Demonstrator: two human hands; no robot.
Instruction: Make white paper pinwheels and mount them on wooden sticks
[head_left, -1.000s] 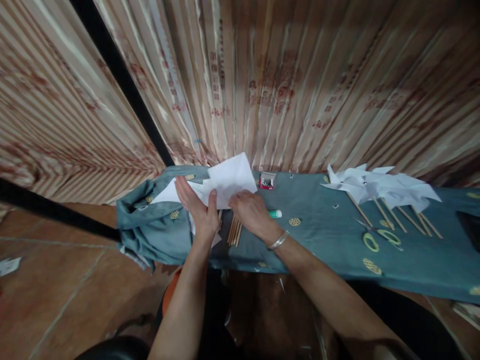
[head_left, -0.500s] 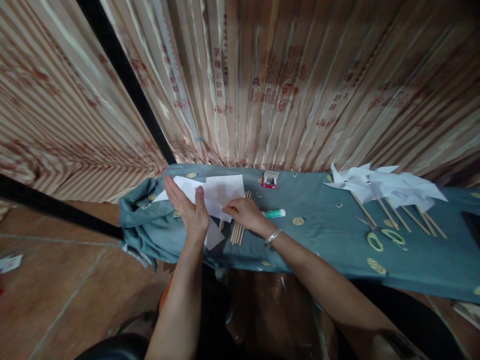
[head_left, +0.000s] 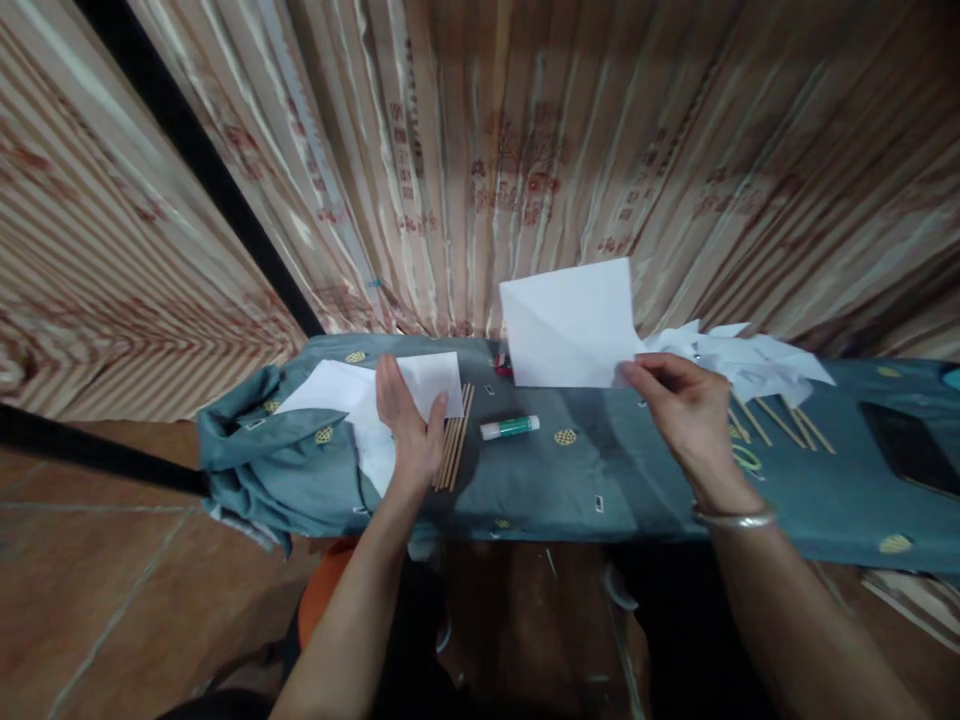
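Observation:
A white sheet of paper (head_left: 571, 325) is held up by its lower right corner, pinched in my right hand (head_left: 686, 415). My left hand (head_left: 409, 420) has its fingers stretched out and thumb apart, lying over other white papers (head_left: 435, 380) at the left of the table. Beside that hand lie several thin wooden sticks (head_left: 454, 440). A white and green glue stick (head_left: 510, 428) rests between my two hands. The raised sheet mostly hides a small red box (head_left: 503, 366).
White paper pinwheels (head_left: 772, 365) on sticks lie at the back right, with green-handled scissors (head_left: 746, 459) partly hidden by my right hand. A black phone (head_left: 911, 445) is near the right end. The table has a teal cloth (head_left: 555, 500); a patterned curtain (head_left: 450, 180) hangs behind.
My right hand has moved right and up, lifting one sheet off the papers. My left hand stays open over the papers. The view has turned slightly right, bringing the phone further in.

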